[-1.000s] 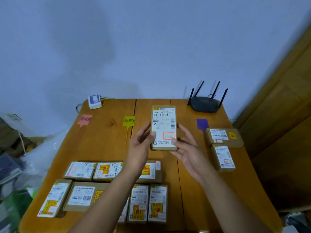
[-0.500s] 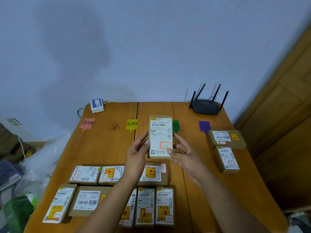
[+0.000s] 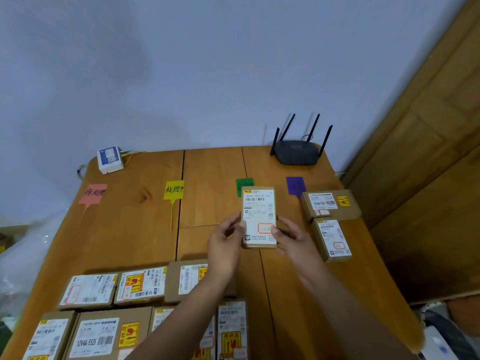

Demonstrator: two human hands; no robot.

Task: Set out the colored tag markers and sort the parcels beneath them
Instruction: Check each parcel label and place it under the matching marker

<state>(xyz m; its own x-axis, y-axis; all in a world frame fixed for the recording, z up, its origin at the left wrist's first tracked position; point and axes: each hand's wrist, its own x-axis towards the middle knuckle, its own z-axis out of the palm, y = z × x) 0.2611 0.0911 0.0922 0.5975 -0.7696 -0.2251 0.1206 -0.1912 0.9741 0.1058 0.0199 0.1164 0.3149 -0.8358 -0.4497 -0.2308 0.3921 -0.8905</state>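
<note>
The left hand (image 3: 225,245) and right hand (image 3: 294,241) grip a brown parcel (image 3: 258,216) by its long sides, label up, long axis pointing away toward the green tag marker (image 3: 244,185), over the bench (image 3: 213,203).

- Held parcel (image 3: 259,216), white label: "806A C322-00 S33" above barcode, "C322" lower left; red-boxed stamp, unreadable.
- Pink tag (image 3: 93,193): handwritten "待处理".
- Yellow tag (image 3: 174,189): handwritten "处理中".
- Parcel beside purple tag (image 3: 330,203): "12V4A-5525".
- Near-left parcel (image 3: 104,336): "12V4A-5525", header starts "12V4A 48W".
- Remaining labels: too small to read.
</note>
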